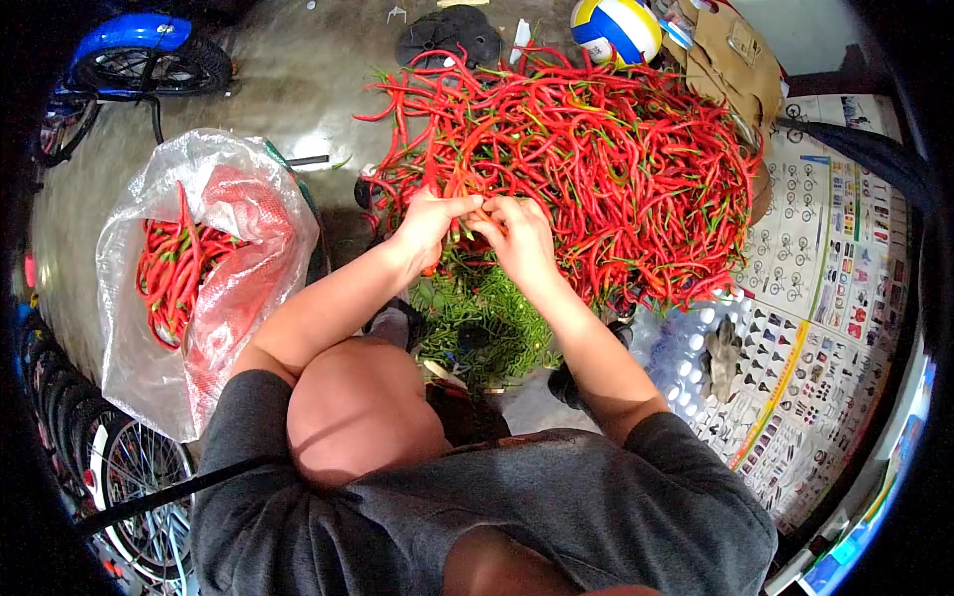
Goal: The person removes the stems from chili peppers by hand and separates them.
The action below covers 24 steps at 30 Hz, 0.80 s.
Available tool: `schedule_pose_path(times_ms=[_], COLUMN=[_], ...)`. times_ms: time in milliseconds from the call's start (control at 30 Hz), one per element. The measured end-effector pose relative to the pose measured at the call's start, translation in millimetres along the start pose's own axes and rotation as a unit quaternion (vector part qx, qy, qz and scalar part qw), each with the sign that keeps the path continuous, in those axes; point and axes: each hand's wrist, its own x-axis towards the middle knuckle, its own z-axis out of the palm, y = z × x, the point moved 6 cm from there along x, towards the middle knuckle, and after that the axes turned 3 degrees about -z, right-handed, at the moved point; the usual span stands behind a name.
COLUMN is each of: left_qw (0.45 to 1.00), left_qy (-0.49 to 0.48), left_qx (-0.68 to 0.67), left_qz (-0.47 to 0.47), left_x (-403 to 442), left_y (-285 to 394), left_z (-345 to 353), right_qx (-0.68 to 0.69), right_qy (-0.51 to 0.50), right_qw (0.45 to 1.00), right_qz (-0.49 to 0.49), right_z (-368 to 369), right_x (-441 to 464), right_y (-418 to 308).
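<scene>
A large heap of red chili peppers (636,169) spreads in front of me. My left hand (429,223) is closed around some red peppers at the heap's left side, their tips pointing up past the fingers. Close beside it, my right hand (519,233) has its fingers pinched at a pepper's stem end, nearly touching the left thumb. Beneath both hands lies a pile of green stems (487,323). To the left, a clear plastic bag (124,288) with a red woven lining stands open, holding red peppers (179,268).
A blue, white and yellow ball (616,32) and flattened cardboard (740,60) lie behind the heap. Bottles in plastic wrap (681,348) and a glove (720,363) are at the right, by a printed sheet (795,377). Bicycle wheels (149,497) stand lower left.
</scene>
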Motion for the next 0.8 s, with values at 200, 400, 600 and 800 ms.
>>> schedule_pose_path(times_ms=[200, 400, 600, 800], left_qw=[0.995, 0.991, 0.999, 0.996], left_qy=[0.018, 0.057, 0.027, -0.043], left_qx=[0.026, 0.032, 0.019, 0.044], left_qz=[0.092, 0.121, 0.026, -0.057], left_x=[-4.2, -3.3, -6.0, -7.4], left_y=[25.1, 31.4, 22.1, 6.1], left_z=[0.6, -3.7, 1.4, 14.8], right_qx=[0.088, 0.209, 0.213, 0.041], right_qy=[-0.206, -0.205, -0.260, -0.091], right_qw=[0.964, 0.943, 0.919, 0.973], right_qz=[0.146, 0.160, 0.206, -0.210], right_z=[6.9, 13.8, 4.5, -17.3], right_x=[-23.5, -35.3, -27.9, -13.3], right_y=[17.6, 30.1, 20.3, -37.5])
